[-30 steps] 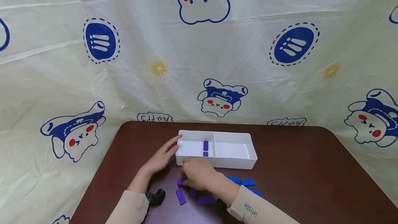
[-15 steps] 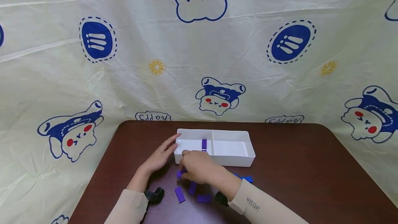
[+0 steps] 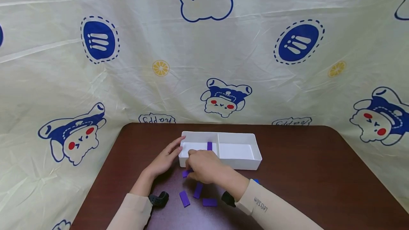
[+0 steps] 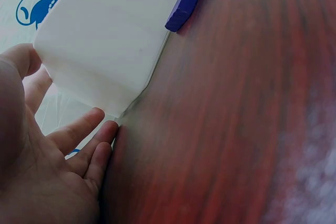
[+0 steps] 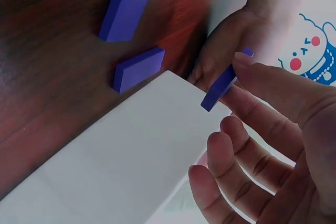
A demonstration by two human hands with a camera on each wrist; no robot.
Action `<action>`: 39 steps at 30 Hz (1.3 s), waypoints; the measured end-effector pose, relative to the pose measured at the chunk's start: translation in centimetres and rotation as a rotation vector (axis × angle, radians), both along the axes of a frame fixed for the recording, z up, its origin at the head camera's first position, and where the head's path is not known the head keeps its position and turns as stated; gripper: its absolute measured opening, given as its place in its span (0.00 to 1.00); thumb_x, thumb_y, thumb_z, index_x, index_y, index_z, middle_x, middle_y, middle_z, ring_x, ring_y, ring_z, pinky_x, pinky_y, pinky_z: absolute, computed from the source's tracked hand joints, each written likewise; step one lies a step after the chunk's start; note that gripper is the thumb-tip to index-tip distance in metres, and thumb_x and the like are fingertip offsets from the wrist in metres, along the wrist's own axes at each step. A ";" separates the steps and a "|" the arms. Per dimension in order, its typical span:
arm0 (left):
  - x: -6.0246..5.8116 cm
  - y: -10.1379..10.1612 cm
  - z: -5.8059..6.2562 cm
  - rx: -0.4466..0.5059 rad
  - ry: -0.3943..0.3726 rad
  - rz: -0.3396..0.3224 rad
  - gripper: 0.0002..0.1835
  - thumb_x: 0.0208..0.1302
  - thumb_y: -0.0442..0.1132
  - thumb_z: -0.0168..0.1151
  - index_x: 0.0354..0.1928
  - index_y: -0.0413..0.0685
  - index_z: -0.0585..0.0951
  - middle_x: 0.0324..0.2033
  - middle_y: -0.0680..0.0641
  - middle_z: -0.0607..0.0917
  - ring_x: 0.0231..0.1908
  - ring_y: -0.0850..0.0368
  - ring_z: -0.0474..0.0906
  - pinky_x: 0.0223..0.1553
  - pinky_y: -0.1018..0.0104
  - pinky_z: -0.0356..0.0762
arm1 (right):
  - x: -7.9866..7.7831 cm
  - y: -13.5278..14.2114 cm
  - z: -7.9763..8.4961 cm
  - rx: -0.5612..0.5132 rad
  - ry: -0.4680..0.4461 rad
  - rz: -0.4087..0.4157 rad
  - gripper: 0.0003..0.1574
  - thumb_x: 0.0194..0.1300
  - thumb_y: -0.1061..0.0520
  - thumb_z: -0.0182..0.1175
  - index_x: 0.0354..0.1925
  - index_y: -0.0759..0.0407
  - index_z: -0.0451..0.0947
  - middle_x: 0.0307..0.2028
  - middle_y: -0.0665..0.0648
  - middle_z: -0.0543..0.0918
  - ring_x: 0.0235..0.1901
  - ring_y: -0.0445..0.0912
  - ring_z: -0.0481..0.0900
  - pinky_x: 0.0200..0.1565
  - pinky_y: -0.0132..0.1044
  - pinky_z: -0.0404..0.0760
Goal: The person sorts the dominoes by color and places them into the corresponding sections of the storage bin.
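My right hand [image 3: 204,166] pinches a flat purple block [image 5: 223,85] between thumb and forefinger, in front of the white two-compartment box [image 3: 243,164]. In the right wrist view its other fingers are loosely bent. My left hand [image 3: 162,159] touches the box's left end with fingers spread, some at the rim and some low by the corner in the left wrist view. Inside the left compartment lies a purple block [image 3: 209,146], partly hidden by my right hand. Another purple block [image 5: 139,69] lies on the table right beside the box's long wall.
More purple blocks lie on the brown table [image 3: 303,173] nearer me, one tilted [image 3: 184,199] and one crosswise [image 3: 209,202]. A bit of a blue block [image 3: 256,180] shows behind the right sleeve [image 3: 271,205]. A patterned cloth [image 3: 134,45] hangs beyond the table.
My right hand has moved slightly up toward the box, covering more of its left compartment, and its forearm now hides most of the blue blocks. The left hand stays at the box's end.
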State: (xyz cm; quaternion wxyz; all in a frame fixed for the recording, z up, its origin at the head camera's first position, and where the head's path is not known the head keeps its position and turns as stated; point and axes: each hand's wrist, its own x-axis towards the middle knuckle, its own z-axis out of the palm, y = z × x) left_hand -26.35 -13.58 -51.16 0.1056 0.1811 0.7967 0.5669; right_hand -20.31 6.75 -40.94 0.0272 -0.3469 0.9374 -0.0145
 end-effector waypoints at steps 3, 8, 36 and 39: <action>0.0 0.0 0.0 0.003 -0.004 -0.005 0.27 0.83 0.52 0.47 0.80 0.67 0.62 0.78 0.44 0.65 0.74 0.46 0.64 0.75 0.43 0.57 | -0.2 0.2 0.2 -0.005 0.013 0.001 0.10 0.60 0.42 0.76 0.36 0.43 0.90 0.34 0.44 0.79 0.32 0.39 0.80 0.31 0.35 0.79; 0.0 0.0 0.1 -0.003 -0.006 -0.006 0.28 0.83 0.52 0.47 0.80 0.66 0.62 0.77 0.44 0.66 0.73 0.47 0.66 0.73 0.46 0.61 | -0.6 0.4 0.6 -0.017 0.002 -0.013 0.10 0.61 0.42 0.75 0.35 0.44 0.91 0.34 0.45 0.79 0.31 0.40 0.80 0.31 0.36 0.79; -0.2 -0.1 0.0 0.004 -0.013 0.012 0.27 0.82 0.53 0.48 0.79 0.71 0.63 0.76 0.48 0.67 0.72 0.48 0.67 0.74 0.43 0.63 | -2.9 1.2 2.7 -0.030 -0.026 -0.078 0.10 0.60 0.44 0.76 0.37 0.46 0.91 0.33 0.48 0.80 0.29 0.41 0.76 0.30 0.37 0.76; -0.2 -0.1 -0.1 0.005 -0.020 0.015 0.26 0.82 0.54 0.49 0.78 0.74 0.64 0.76 0.49 0.68 0.72 0.49 0.67 0.74 0.44 0.63 | -3.3 1.3 2.7 -0.026 -0.038 -0.093 0.10 0.61 0.44 0.76 0.38 0.46 0.91 0.33 0.48 0.80 0.30 0.41 0.76 0.32 0.38 0.78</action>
